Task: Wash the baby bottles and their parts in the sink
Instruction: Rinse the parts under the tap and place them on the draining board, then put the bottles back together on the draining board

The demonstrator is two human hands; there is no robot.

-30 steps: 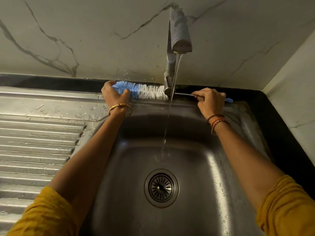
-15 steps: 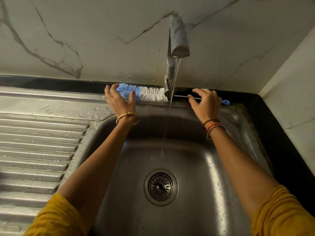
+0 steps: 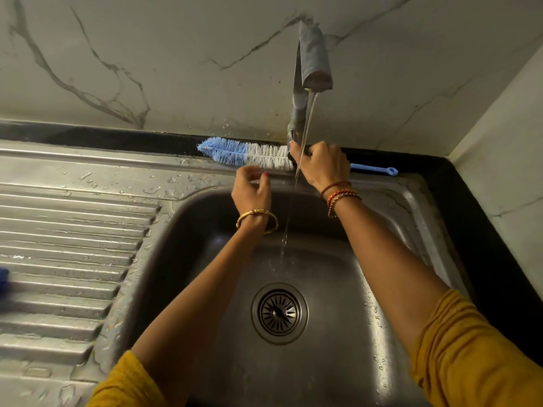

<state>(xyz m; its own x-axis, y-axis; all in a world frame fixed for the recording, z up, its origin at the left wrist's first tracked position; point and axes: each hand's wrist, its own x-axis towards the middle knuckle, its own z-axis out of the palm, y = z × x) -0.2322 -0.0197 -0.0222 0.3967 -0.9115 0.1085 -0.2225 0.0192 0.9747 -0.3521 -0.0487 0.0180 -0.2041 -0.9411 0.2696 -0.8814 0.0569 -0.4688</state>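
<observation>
While the bottle brush lies along the back ledge of the sink, long axis left to right, bristles leftward, the left hand hovers just in front of it, fingers loosely curled and empty; the right hand is curled at the tap base, over the brush's handle; which it grips cannot be told

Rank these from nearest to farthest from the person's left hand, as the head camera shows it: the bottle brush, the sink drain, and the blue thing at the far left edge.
From the left hand:
1. Bottle brush, just beyond it on the back ledge.
2. Sink drain, below in the basin.
3. Blue thing, far left on the ribbed drainboard.
</observation>
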